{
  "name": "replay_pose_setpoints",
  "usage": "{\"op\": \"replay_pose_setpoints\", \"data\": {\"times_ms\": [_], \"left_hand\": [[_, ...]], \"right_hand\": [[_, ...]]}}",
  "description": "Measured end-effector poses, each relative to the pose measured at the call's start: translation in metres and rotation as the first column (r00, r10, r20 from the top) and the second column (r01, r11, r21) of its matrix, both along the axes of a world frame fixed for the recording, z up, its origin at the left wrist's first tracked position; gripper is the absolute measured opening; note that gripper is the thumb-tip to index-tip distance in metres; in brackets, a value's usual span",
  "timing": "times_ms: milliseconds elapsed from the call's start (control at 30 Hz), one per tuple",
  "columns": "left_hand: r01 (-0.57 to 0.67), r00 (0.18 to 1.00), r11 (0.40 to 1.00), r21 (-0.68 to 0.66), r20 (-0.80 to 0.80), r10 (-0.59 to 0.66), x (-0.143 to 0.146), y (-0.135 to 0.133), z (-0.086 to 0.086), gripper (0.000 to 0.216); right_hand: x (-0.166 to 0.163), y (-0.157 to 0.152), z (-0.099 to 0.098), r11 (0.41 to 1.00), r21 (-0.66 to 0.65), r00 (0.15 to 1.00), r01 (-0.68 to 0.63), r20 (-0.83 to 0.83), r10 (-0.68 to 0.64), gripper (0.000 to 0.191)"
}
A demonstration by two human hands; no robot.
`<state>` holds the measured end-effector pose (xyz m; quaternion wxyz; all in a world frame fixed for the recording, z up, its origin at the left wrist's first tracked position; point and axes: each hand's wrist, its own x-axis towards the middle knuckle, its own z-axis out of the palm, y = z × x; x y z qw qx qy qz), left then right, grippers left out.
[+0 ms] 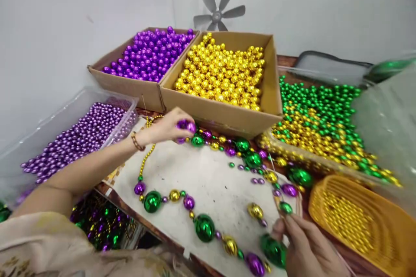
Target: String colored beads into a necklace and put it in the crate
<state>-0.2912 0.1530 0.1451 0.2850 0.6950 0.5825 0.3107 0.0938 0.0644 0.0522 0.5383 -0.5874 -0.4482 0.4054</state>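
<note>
Over the back left of a white cloth (pixel 182 173), my left hand (pixel 167 127) has its fingers closed on shiny purple beads (pixel 186 127). At the front right, my right hand (pixel 308 244) pinches a thin needle (pixel 271 162). The needle points up and away, with a gold bead (pixel 270 176) and a green bead (pixel 286 207) at it. A large green bead (pixel 273 249) lies against the right fingers. A bead string (pixel 204 227) of green, gold and purple beads curves along the front of the cloth. Small gold beads (pixel 147 159) continue it below my left wrist.
Behind stand cardboard boxes of purple beads (pixel 152 54) and gold beads (pixel 224 73). A clear bin (pixel 133 110) of small purple beads is at left. Green and gold beads (pixel 321 121) fill a right bin, near an orange basket (pixel 386 225). A fan (pixel 217 16) stands behind.
</note>
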Motion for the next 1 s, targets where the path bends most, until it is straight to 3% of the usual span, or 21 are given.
{"op": "replay_pose_setpoints", "data": {"times_ms": [133, 233, 333, 500, 700, 900, 1000], "left_hand": [[0.137, 0.919, 0.987, -0.084, -0.361, -0.158, 0.062, -0.034, -0.079, 0.027], [0.150, 0.812, 0.984, -0.092, -0.557, -0.175, 0.083, -0.038, -0.103, 0.023], [0.127, 0.783, 0.991, -0.043, -0.609, -0.127, 0.091, -0.041, -0.108, 0.021], [0.054, 0.879, 0.998, 0.037, -0.476, -0.030, 0.094, -0.051, -0.116, 0.022], [0.020, 0.888, 0.990, 0.137, -0.457, 0.045, 0.096, -0.055, -0.128, 0.032], [-0.079, 0.969, 0.983, 0.168, -0.216, 0.115, 0.098, -0.058, -0.114, 0.037], [-0.157, 0.985, 0.981, 0.110, 0.084, 0.148, 0.107, -0.059, -0.096, 0.034]], "right_hand": [[-0.005, -0.013, 0.007, 0.998, 0.053, 0.997, -0.035, -0.067, 0.038, 0.028], [-0.007, -0.022, 0.007, 0.991, 0.091, 0.993, -0.100, -0.053, 0.105, 0.023], [-0.006, -0.031, 0.003, 0.982, 0.104, 0.985, -0.155, -0.054, 0.161, 0.020], [-0.006, -0.036, -0.006, 0.980, 0.076, 0.975, -0.186, -0.106, 0.194, 0.020], [0.004, -0.038, -0.014, 0.984, 0.057, 0.968, -0.171, -0.179, 0.179, 0.020], [0.006, -0.041, -0.019, 0.954, -0.031, 0.913, -0.298, -0.301, 0.275, 0.023], [-0.001, -0.042, -0.020, 0.917, -0.023, 0.880, -0.398, -0.293, 0.374, 0.025]]}}
